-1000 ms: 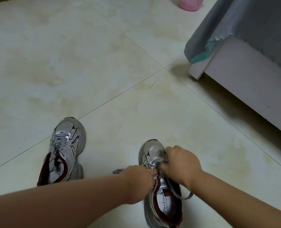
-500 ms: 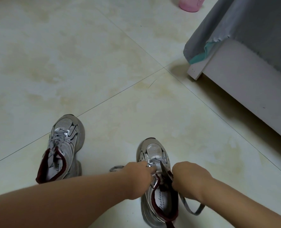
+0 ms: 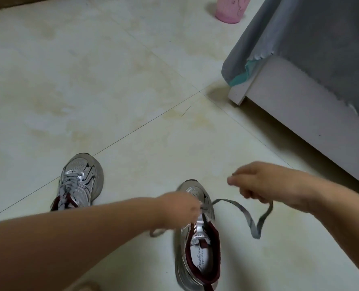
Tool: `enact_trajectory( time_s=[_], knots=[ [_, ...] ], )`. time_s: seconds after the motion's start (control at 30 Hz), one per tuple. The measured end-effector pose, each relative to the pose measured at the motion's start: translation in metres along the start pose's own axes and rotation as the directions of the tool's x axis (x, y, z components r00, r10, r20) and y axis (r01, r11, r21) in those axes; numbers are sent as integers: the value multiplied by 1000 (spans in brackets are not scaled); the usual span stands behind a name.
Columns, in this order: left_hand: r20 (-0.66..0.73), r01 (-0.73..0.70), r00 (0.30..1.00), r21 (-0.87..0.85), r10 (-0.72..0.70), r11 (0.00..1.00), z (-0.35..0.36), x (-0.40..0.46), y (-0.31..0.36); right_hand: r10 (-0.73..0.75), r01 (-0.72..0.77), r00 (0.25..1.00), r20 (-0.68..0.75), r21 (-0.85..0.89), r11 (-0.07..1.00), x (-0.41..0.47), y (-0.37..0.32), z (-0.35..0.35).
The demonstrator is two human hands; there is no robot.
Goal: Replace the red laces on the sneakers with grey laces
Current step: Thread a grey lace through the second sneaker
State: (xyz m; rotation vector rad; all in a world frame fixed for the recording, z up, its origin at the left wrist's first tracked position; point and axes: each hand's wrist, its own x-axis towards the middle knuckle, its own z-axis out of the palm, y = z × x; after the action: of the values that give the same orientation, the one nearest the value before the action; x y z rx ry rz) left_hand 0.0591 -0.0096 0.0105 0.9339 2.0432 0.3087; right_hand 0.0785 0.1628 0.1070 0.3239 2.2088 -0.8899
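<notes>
The big grey bed (image 3: 321,66) stands far off to the right of the near sneaker (image 3: 197,238), and a pink cup (image 3: 229,9) sits way beyond it. The other sneaker (image 3: 77,183) stands to the left, and grey laces already cross it.

The near sneaker points away from the person. The left hand (image 3: 180,208) is right on top of its front and seems to pinch the lace there, but it is blurry. The right hand (image 3: 256,183) is up and to the right, fingers curled tight around the grey lace (image 3: 245,215). The lace runs sideways from the front holes to that hand, then hangs in a loop. I think the next hole is closest to the left hand. Nothing stands in the way.
</notes>
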Motion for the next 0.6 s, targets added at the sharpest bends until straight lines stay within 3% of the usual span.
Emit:
enact_trajectory(
  time_s=[0.03, 0.1, 0.17, 0.27, 0.33, 0.43, 0.6],
  knots=[
    [-56, 21, 998, -241, -35, 970, -17, -10, 4, -19, 23, 998, -60, 66, 998, -4, -5, -5],
    [-194, -59, 978, -616, -79, 785, -54, -34, 13, -71, 103, 981, -181, 178, 979, -13, -17, -15],
    [-368, -226, 926, -723, -88, 653, -88, -59, 24, -119, 211, 951, -286, 316, 925, -25, -30, -21],
    [-571, -440, 815, -716, -93, 542, -127, -94, 47, -171, 367, 902, -396, 498, 785, -49, -50, -27],
    [-641, -492, 760, -677, -109, 547, -138, -109, 62, -190, 448, 871, -452, 575, 684, -63, -63, -29],
    [-665, -447, 726, -649, -174, 616, -139, -122, 81, -177, 495, 850, -496, 640, 587, -84, -82, -26],
    [-756, -381, 596, -562, -269, 734, -141, -136, 109, -159, 565, 774, -612, 557, 609, -113, -102, -21]
  ],
)
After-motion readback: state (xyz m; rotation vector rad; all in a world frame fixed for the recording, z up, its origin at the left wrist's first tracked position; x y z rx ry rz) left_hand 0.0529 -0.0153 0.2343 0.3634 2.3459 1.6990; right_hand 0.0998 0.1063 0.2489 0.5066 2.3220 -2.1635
